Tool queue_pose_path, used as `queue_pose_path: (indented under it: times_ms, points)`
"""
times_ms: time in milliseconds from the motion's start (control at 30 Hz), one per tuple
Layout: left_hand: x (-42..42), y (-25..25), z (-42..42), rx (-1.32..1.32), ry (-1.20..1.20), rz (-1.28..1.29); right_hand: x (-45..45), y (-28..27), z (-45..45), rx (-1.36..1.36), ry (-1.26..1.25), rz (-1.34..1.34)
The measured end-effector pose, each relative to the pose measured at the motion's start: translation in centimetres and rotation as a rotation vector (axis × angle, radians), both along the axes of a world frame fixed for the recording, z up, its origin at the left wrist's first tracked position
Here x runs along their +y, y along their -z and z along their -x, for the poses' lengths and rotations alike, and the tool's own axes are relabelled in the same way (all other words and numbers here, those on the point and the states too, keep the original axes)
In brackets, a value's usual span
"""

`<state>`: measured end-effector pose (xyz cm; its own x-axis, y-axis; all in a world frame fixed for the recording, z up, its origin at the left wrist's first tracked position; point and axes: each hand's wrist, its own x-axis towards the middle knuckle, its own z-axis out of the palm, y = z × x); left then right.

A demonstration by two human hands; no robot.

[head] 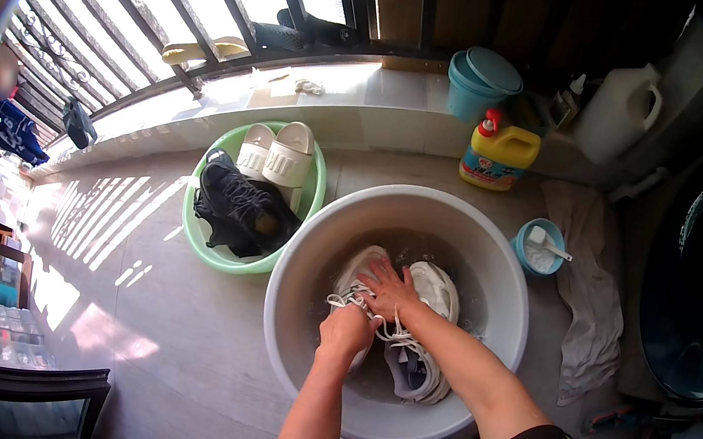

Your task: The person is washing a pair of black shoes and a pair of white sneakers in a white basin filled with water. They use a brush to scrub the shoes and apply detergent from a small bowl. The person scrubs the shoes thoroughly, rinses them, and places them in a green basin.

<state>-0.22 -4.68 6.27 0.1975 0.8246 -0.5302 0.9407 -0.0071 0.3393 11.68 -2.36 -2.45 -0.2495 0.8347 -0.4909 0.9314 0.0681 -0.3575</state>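
Note:
A large white plastic basin (317, 232) holds murky water and a pair of white sneakers. Over the heel end of the left sneaker (360, 267) is my left hand (345, 332), its fingers closed on the white shoelaces (347, 298). My right hand (393, 296) lies spread on the front part of the same shoe, fingers apart, its wrist crossing towards the right sneaker (432, 285). That second shoe rests in the water with its loose laces near my right wrist. Parts of both shoes are hidden by my hands and forearm.
A green basin (193, 241) with black sneakers (242, 199) and white slides (288, 158) stands at the left. Beyond are a yellow detergent jug (497, 158) and blue bucket (469, 96). At the right are a small tub of white powder (539, 259) and a grey cloth (588, 327).

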Motion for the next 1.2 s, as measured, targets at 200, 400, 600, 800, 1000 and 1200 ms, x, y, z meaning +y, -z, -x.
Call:
queue_pose_path:
  times_ms: [200,400,600,800,1000,1200]
  points:
    - [1.9,3.6,-0.2,-0.174,-0.037,-0.517,0.3,0.1,0.2,0.088,-0.012,-0.001]
    - [1.7,6.4,-0.7,-0.070,-0.067,-0.026,-0.5,0.4,-3.6,0.259,-0.066,-0.112]
    - [1.3,7.2,-2.1,0.110,-0.002,-0.022,-7.7,-2.8,-6.3,0.044,0.375,-0.342]
    - [0.7,8.4,-2.9,-0.025,0.019,-0.246,-5.0,0.8,-4.3,0.118,0.397,-0.284]
    - [1.5,8.9,-2.5,-0.048,0.047,-0.137,-3.0,1.1,-4.0,0.174,0.186,-0.313]
    - [2.0,8.2,-2.9,0.019,0.065,-0.051,-4.3,-2.7,-7.0,-0.037,0.274,-0.415]
